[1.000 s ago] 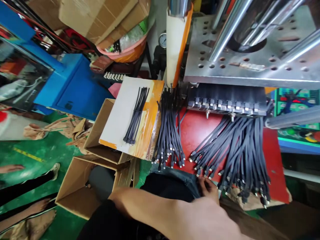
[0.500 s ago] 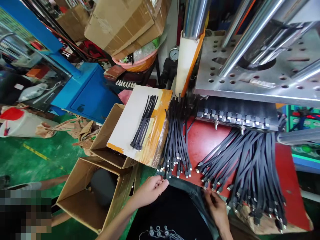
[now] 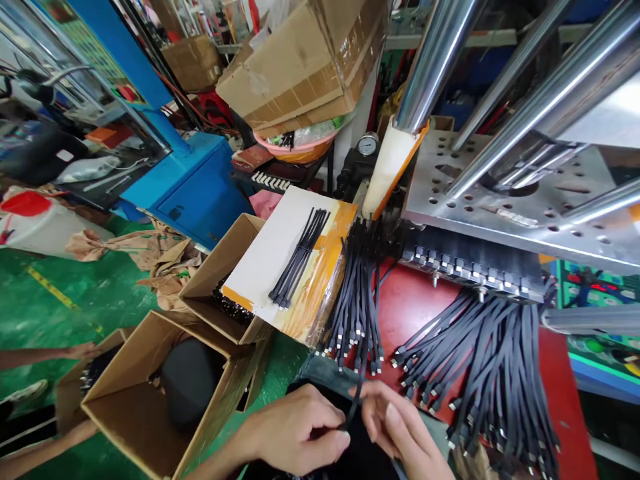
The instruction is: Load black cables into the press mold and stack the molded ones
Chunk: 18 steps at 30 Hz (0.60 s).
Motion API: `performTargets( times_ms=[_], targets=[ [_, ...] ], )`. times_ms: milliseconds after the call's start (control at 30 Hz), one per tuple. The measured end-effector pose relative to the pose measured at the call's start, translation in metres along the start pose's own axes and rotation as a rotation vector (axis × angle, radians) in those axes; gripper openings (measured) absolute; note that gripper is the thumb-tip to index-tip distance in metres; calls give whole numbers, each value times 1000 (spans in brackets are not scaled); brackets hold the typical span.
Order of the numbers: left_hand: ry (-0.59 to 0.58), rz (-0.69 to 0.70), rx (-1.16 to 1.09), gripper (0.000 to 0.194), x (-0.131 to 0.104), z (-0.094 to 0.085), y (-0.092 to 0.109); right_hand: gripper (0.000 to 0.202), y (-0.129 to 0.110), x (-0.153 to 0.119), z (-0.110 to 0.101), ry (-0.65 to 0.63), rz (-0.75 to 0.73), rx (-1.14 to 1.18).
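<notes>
My left hand (image 3: 305, 430) is closed in front of my lap, pinching a flat black cable (image 3: 356, 395) between thumb and fingers. From there the cable runs up towards the bundle above it. My right hand (image 3: 400, 430) is beside it with bent fingers and a gap at the thumb. Its fingertips are at the cable; whether they press on it, I cannot tell. Just beyond lies a bundle of black cables (image 3: 353, 293) with metal plug tips, hanging beside a taped cardboard box (image 3: 255, 260). On the box rests a tied bunch of cables (image 3: 301, 257).
A press with a perforated steel plate (image 3: 500, 200) stands at the right. Below it, a mould bar (image 3: 475, 267) holds a row of plugs, their cables (image 3: 500, 373) fanned over a red table (image 3: 410, 293). An open carton (image 3: 130, 407) is at lower left, near another person's arms (image 3: 75, 351).
My left hand has moved right and down with the cable. My right hand has come up and left, next to it. The view has shifted, and a co-worker's hand now shows at a box.
</notes>
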State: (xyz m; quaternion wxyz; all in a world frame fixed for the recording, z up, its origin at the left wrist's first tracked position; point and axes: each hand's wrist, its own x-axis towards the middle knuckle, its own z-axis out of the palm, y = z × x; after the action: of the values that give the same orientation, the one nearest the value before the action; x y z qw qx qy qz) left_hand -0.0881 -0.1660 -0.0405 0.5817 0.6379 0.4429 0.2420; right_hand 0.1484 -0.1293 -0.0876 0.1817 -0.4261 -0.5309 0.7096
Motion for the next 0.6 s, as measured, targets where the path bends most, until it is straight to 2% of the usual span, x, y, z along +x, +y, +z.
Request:
performTargets(
  times_ms=[67,133,200,300,400,467,533,600],
  targets=[
    [7,21,-32,40,-1,0,4,62,-31,24,9,7,-57,55],
    [50,-1,-47,38,-1,-1,5,62,-60,49,13,-15,-117,-28],
    [135,-46,-63,38,0,-4,3,63,-84,73,11,-10,-187,-172],
    [287,-177,-143,52,8,-11,-5,59,-105,107,4,82,-280,-373],
    [320,-365,-214,61,18,-20,-11,51,-108,135,-3,186,-290,-531],
    [294,-417,-168,59,21,-25,-10,46,-102,142,-9,280,-260,-601],
    [295,-390,-79,51,22,-29,-7,52,-93,134,-19,320,-235,-620],
    [335,-326,-6,45,21,-33,-5,55,-82,112,-32,301,-218,-595]
  ],
)
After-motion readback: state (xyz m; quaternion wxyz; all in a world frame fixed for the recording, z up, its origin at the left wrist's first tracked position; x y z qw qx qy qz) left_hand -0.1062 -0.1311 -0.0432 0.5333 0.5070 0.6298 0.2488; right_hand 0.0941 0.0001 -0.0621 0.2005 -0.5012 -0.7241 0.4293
